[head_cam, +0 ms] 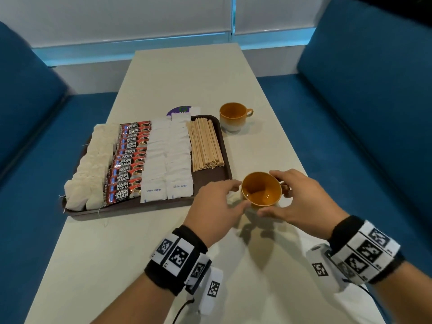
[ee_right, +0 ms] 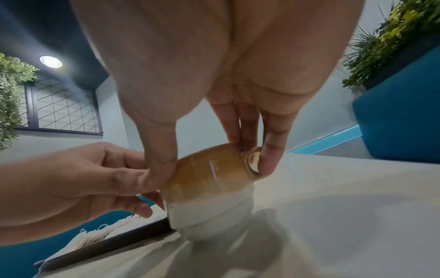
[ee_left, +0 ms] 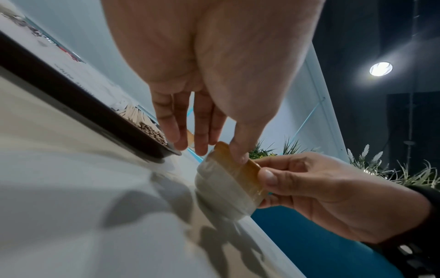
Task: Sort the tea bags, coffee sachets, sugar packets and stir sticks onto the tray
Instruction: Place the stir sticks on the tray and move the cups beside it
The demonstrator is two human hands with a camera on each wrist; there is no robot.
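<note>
A brown tray (head_cam: 210,181) lies on the table with rows of tea bags (head_cam: 93,164), red coffee sachets (head_cam: 131,157), white sugar packets (head_cam: 168,155) and wooden stir sticks (head_cam: 204,146). Just off its front right corner is an orange and white cup (head_cam: 260,190), empty. My left hand (head_cam: 237,195) holds the cup's left side between thumb and fingers. My right hand (head_cam: 268,194) grips it from the right, thumb on the near wall and fingers at the handle. The wrist views show both thumbs on the cup (ee_left: 228,190) (ee_right: 207,180), its base at the table.
A second orange cup (head_cam: 233,116) stands beyond the tray's far right corner. A purple round sticker (head_cam: 180,111) and a loose white packet lie behind the tray. The beige table (head_cam: 163,253) is narrow, with blue benches (head_cam: 362,113) on both sides.
</note>
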